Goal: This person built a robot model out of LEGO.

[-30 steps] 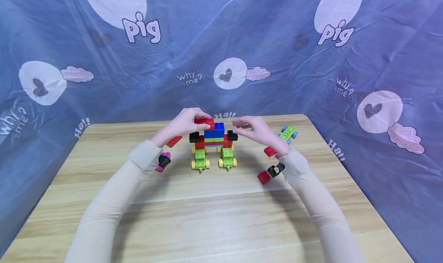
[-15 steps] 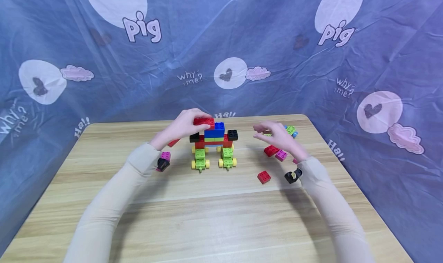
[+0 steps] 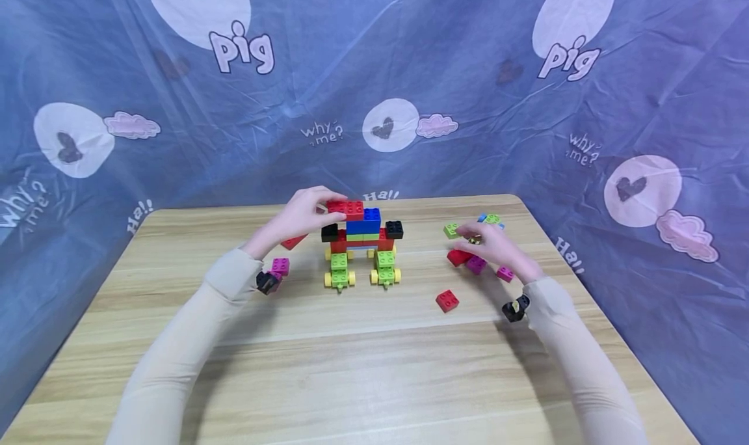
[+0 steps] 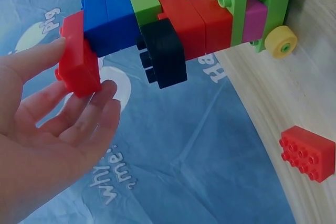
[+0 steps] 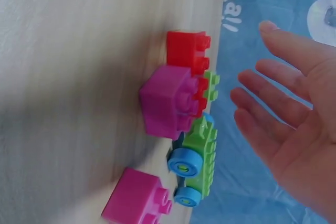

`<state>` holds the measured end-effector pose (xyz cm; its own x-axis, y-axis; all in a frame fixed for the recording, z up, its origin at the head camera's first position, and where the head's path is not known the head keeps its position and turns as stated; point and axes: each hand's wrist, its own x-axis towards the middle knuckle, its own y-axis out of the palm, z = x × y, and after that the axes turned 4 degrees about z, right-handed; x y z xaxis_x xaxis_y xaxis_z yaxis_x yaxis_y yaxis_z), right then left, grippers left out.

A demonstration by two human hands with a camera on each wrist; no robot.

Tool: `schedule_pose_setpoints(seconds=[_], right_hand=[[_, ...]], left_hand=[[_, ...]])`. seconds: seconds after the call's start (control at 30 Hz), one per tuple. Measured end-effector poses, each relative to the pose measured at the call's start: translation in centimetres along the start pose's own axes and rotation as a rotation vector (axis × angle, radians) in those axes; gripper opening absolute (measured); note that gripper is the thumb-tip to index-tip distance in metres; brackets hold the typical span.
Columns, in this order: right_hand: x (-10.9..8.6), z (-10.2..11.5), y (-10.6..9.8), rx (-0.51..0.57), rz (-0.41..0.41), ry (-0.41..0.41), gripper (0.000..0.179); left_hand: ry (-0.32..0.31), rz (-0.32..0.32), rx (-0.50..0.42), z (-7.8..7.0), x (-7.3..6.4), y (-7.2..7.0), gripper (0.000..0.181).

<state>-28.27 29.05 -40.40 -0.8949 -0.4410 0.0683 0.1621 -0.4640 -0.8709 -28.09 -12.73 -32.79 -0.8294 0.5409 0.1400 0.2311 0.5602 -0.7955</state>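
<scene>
My left hand [image 3: 307, 209] holds a red brick [image 3: 350, 209] at the top left of a built figure. In the left wrist view the thumb lies on that red brick [image 4: 79, 59] and the fingers curl to its other side. The brick sits against the blue bricks [image 4: 110, 17], above lime, red and black [image 4: 163, 53] bricks. Two lime wheeled bases with yellow wheels [image 3: 386, 274] carry the figure. My right hand [image 3: 488, 244] hovers over loose bricks, its fingers relaxed and apart. Below it are a red brick [image 5: 185, 51], a magenta brick [image 5: 163, 100] and a lime brick [image 3: 450, 230].
A lime car base with blue wheels [image 5: 199, 156] stands behind the right hand. Another magenta brick [image 3: 505, 274] and a red brick [image 3: 447, 300] lie nearer. Left of the figure are a red brick [image 3: 294, 242] and a magenta brick [image 3: 281, 266]. A blue printed cloth [image 3: 374, 74] hangs behind the table.
My right hand has moved from beside the figure to the right, over the loose bricks. The left hand stays at the red brick on top, its wrist shifted slightly left.
</scene>
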Motion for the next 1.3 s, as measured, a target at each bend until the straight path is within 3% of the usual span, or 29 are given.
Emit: schedule_pose_setpoints(seconds=[0.43, 0.93, 1.3], right_hand=[[-0.1, -1.6, 0.8, -0.075, 0.059, -0.04, 0.032], [1.0, -0.9, 1.6, -0.118, 0.079, -0.018, 0.031], [2.0, -0.5, 2.1, -0.099, 0.114, -0.063, 0.034]], left_hand=[[-0.04, -0.006, -0.053, 0.6, -1.1, -0.7, 0.042], [-0.049, -0.01, -0.063, 0.8, -1.8, -1.0, 0.041], [-0.05, -0.016, -0.071, 0.9, -1.8, -1.0, 0.039]])
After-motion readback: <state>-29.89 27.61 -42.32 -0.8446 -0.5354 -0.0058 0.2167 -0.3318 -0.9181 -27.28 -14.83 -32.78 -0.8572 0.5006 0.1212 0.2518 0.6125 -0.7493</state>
